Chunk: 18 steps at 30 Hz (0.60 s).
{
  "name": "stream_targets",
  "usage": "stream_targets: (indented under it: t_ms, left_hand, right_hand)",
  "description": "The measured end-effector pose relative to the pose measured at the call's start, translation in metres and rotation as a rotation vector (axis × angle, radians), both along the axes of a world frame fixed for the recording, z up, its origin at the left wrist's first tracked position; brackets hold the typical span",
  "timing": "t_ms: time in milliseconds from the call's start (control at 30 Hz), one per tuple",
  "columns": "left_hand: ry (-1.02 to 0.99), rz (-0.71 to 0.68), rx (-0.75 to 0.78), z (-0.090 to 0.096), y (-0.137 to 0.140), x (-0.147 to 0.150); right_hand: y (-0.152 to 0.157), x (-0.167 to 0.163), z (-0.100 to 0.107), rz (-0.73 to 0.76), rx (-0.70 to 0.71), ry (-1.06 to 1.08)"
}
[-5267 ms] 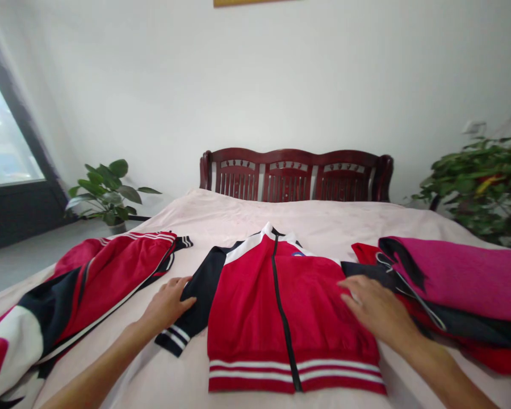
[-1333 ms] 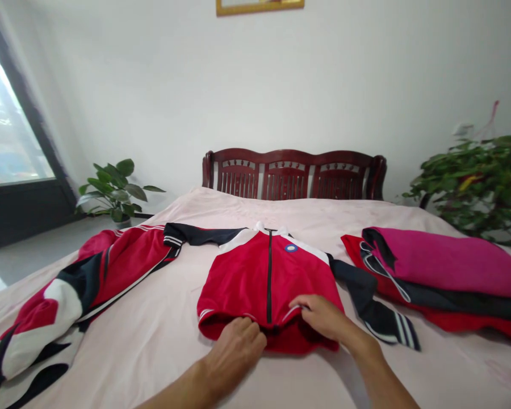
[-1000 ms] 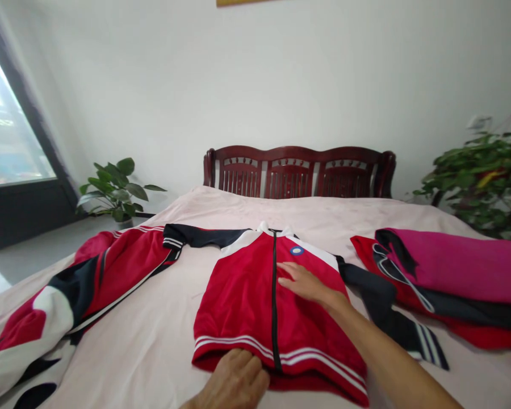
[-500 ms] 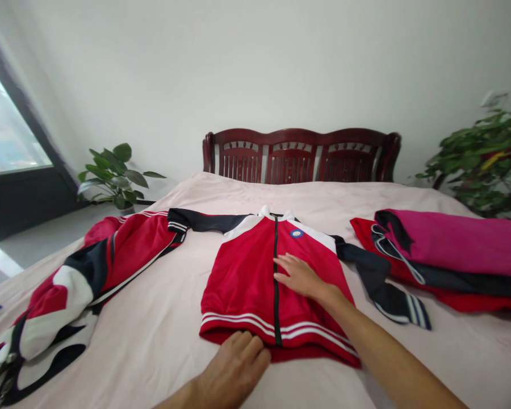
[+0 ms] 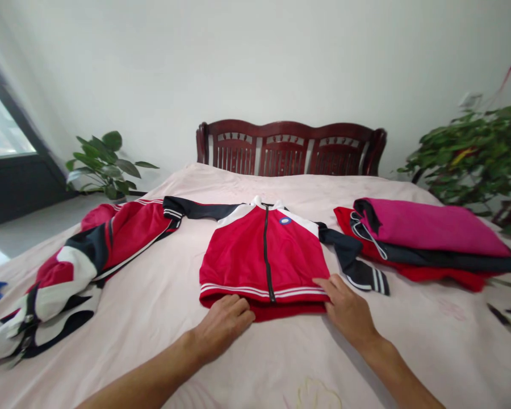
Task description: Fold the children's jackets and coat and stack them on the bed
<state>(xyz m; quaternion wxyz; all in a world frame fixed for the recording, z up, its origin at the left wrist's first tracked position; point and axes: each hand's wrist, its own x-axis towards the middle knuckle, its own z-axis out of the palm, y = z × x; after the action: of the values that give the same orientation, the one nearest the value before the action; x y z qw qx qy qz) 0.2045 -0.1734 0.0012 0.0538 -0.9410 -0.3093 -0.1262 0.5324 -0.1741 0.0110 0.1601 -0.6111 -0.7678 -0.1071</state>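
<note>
A red jacket (image 5: pixel 234 250) with white shoulders, dark sleeves and a closed black zip lies front up on the bed, its collar away from me. My left hand (image 5: pixel 227 321) is closed on the striped bottom hem, left of the zip, with the fingertips partly hidden. At the hem's right corner, my right hand (image 5: pixel 348 307) grips the edge with one finger stretched over the fabric. The jacket's left sleeve reaches out straight, while the right one bends down toward me.
Several folded clothes, with a magenta one (image 5: pixel 434 227) on top, are stacked to the right. Red, white and navy clothing (image 5: pixel 132 233) lies at the left, touching the jacket's cuff. Beyond the pink sheet (image 5: pixel 162 346) stands a wooden headboard (image 5: pixel 283 147). Plants (image 5: pixel 106 162) flank the bed.
My right hand has moved from the jacket's chest down to the right corner of its hem. My left hand stays at the hem. The view has shifted slightly.
</note>
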Motion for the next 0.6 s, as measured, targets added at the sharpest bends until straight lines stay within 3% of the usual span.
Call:
stream_targets:
  t_ms: [67, 167, 267, 367, 467, 600]
  left_hand:
    - [-0.012, 0.001, 0.012, -0.002, 0.000, 0.000]
    - [-0.003, 0.012, 0.016, -0.002, -0.003, 0.000]
    - [0.036, 0.039, -0.009, 0.005, -0.009, 0.001]
    - [-0.004, 0.049, -0.088, 0.023, -0.009, 0.002]
    - [-0.191, 0.125, -0.156, 0.044, 0.006, 0.007]
    - [-0.243, 0.348, -0.171, 0.046, 0.042, 0.010]
  right_hand:
    - [-0.001, 0.001, -0.003, 0.025, 0.030, -0.079]
    - [-0.009, 0.000, 0.002, 0.137, -0.085, -0.164]
    - [-0.015, 0.004, 0.021, 0.191, -0.275, -0.119]
    - [-0.006, 0.002, 0.045, 0.234, -0.410, 0.033]
    - [0.020, -0.018, 0.055, 0.196, -0.296, 0.172]
    - [0.057, -0.055, 0.036, 0.152, -0.211, 0.086]
